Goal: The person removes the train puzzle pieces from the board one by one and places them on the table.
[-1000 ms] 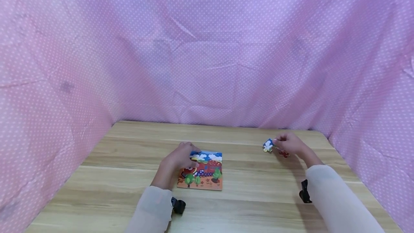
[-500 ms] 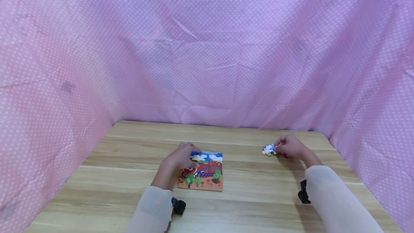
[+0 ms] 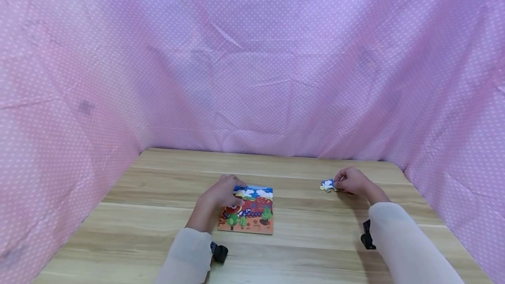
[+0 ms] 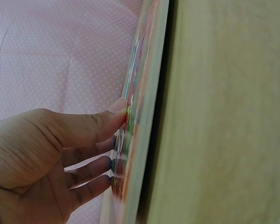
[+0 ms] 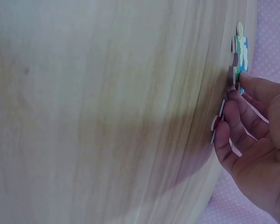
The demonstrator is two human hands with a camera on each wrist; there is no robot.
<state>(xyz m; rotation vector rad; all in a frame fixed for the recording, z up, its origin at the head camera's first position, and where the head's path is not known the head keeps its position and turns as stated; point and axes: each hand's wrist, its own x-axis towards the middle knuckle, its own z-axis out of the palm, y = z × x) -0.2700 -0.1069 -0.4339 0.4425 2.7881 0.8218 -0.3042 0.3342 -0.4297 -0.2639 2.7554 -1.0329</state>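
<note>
My left hand (image 3: 222, 192) rests on the left side of a square puzzle board (image 3: 256, 227) with a colourful train, tree and cloud picture. In the left wrist view the thumb (image 4: 98, 125) and fingertips touch its printed face. To the right, my right hand (image 3: 352, 181) pinches a puzzle piece (image 3: 327, 185) with white clouds and blue sky between thumb and fingers. The right wrist view shows this piece (image 5: 241, 53) close over the wood. Beneath the lower fingers lies a red puzzle piece (image 5: 216, 123), partly hidden by them.
The wooden table (image 3: 300, 253) has a pink dotted cloth (image 3: 252, 78) hanging along its back and sides. Black wrist cameras (image 3: 219, 253) sit at both cuffs. A wide stretch of wood lies between the two hands.
My right hand has turned the cloud puzzle piece and brought it lower, nearer the table. The red piece is now more covered by the hand. My left hand stays on the board.
</note>
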